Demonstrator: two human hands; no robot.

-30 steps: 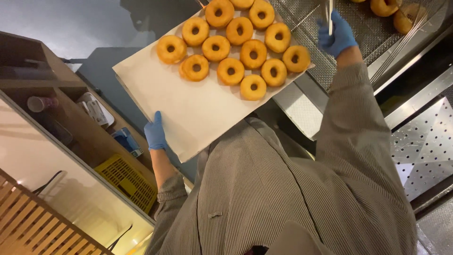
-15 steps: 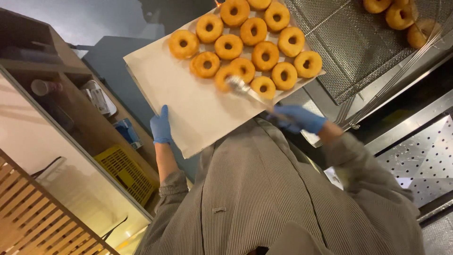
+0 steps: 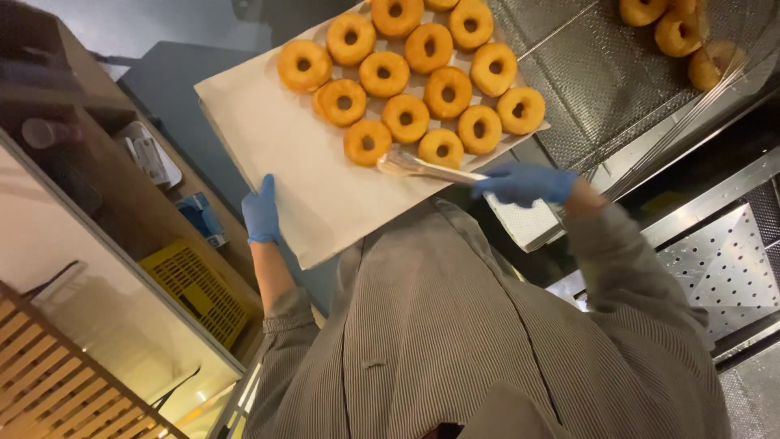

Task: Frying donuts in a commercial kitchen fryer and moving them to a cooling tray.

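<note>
The right hand [image 3: 524, 184], in a blue glove, is closed around the handle end of a pair of metal tongs [image 3: 422, 167], whose tips lie low over the paper beside the nearest doughnut [image 3: 441, 148] in the front row; whether the tips actually pinch anything cannot be told. The left hand [image 3: 262, 211], also gloved, grips the near edge of a paper-lined tray [image 3: 276, 154] from below and beside, fingers wrapped along the rim. On the far half of the tray sit golden ring doughnuts [image 3: 406, 116] in close rows, many touching. They look light, soft and easily dented, probably a little greasy, so a gentle pinch across the ring's side or through the hole seems the safest hold. The tray itself looks stiff and flat but, loaded at its far end and held by one edge, it would likely tip easily. Beyond it lies a metal mesh rack [image 3: 601, 89] with more doughnuts [image 3: 678, 32] at the upper right. To the left stand a wooden shelf [image 3: 122, 203] and a yellow crate [image 3: 195, 284], near the tray's swing.
</note>
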